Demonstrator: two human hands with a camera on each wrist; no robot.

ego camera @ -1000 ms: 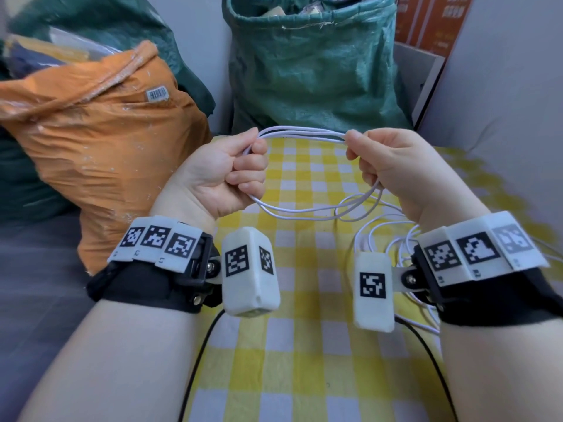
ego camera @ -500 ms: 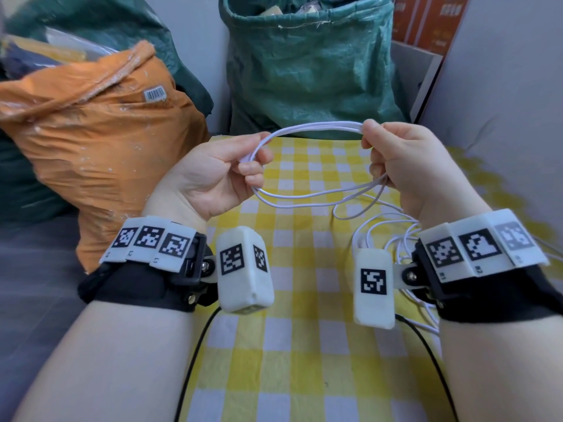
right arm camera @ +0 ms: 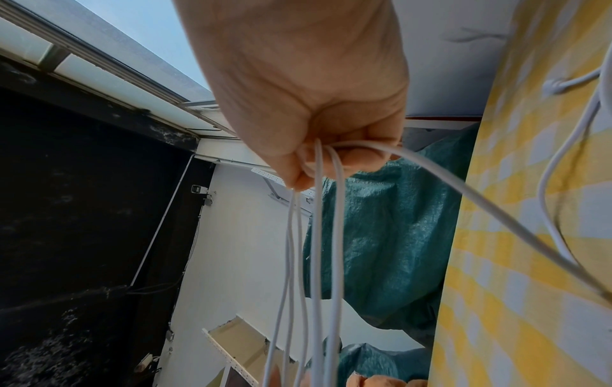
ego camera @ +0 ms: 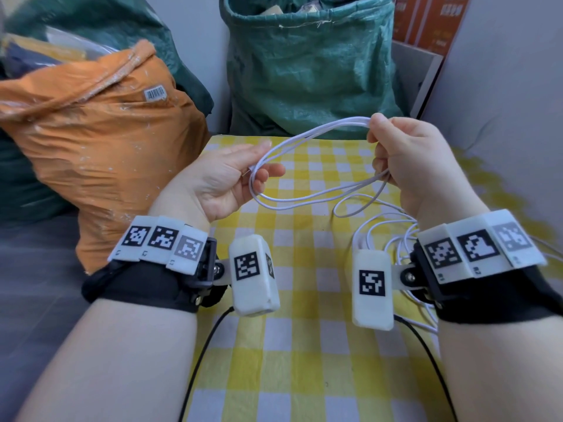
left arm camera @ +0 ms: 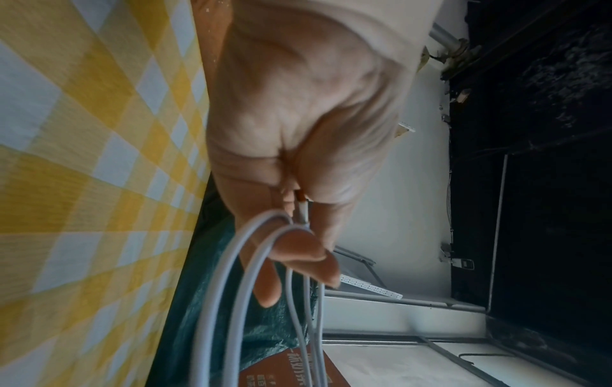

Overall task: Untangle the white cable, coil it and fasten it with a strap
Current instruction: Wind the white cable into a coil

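Two limp, light loops of white cable are pinched by left hand and right hand; best gripped at bends.

Little can be read. The orange sack carries a white sticker with a barcode, its digits too small to make out. The white blocks on the left wristband and the right wristband show black-and-white square code markers, and so do the two white camera housings; tiny labels under the right wristband's markers are illegible. The orange carton at the back bears pale printed characters, blurred in both the head and left wrist views.
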